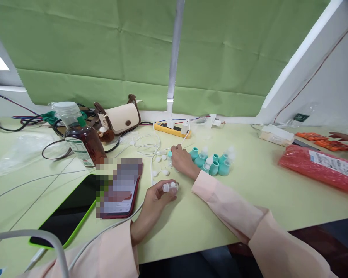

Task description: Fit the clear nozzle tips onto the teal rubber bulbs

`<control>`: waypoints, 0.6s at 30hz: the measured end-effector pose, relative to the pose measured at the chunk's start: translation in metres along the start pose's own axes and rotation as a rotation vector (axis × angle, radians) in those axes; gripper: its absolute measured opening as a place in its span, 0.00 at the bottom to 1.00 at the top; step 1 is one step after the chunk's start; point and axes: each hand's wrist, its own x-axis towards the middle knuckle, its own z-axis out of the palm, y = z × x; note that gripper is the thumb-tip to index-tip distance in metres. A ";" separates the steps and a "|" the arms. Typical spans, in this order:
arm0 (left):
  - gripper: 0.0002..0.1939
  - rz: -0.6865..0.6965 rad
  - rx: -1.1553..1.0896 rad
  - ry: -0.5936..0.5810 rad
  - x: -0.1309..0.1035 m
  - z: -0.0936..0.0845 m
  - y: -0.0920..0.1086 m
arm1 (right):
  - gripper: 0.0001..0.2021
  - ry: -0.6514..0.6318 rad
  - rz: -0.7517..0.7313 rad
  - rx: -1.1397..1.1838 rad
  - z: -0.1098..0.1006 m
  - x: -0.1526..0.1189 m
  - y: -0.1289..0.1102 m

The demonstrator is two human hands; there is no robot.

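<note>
My left hand (159, 197) is closed around a small clear vial (170, 187), which lies sideways between thumb and fingers near the table's front. Farther off, my right hand (182, 159) has its fingers bent down beside a small clear piece with a teal top (170, 156); the fingertips are partly hidden, so a grip on it is unclear. Several small white pieces (164, 172) lie left of my right hand. To its right stands a cluster of teal bulb-shaped parts (214, 167), some with clear or white tips.
Two phones (72, 210) and a brown bottle (85, 144) are at the left. A cream bag (123, 117), cables and a yellow power strip (171, 130) lie behind. At right are a red package (321, 166), orange items (324, 141) and another person's hand (346, 138).
</note>
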 end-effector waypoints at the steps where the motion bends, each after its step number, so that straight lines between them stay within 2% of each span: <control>1: 0.15 0.007 0.022 0.001 0.000 -0.001 -0.001 | 0.12 0.016 -0.012 0.011 -0.002 -0.001 -0.001; 4: 0.16 0.023 0.045 -0.008 0.000 -0.003 -0.003 | 0.12 0.088 -0.067 0.046 -0.015 -0.010 -0.005; 7: 0.15 0.037 0.004 -0.011 0.002 -0.002 -0.004 | 0.12 0.206 -0.222 0.176 -0.034 -0.031 -0.009; 9: 0.11 0.082 0.046 -0.008 0.002 -0.002 -0.003 | 0.11 0.387 -0.449 0.492 -0.047 -0.051 -0.007; 10: 0.09 0.119 0.081 -0.006 0.002 -0.001 -0.002 | 0.12 0.429 -0.530 0.633 -0.052 -0.061 -0.005; 12: 0.10 0.161 0.159 -0.005 0.001 -0.001 0.000 | 0.14 0.401 -0.573 0.828 -0.060 -0.080 0.003; 15: 0.12 0.150 0.239 -0.020 -0.004 -0.003 0.005 | 0.12 0.244 -0.469 0.975 -0.059 -0.101 0.018; 18: 0.13 0.126 0.323 -0.091 -0.011 -0.003 0.009 | 0.09 0.117 -0.351 1.085 -0.045 -0.113 0.030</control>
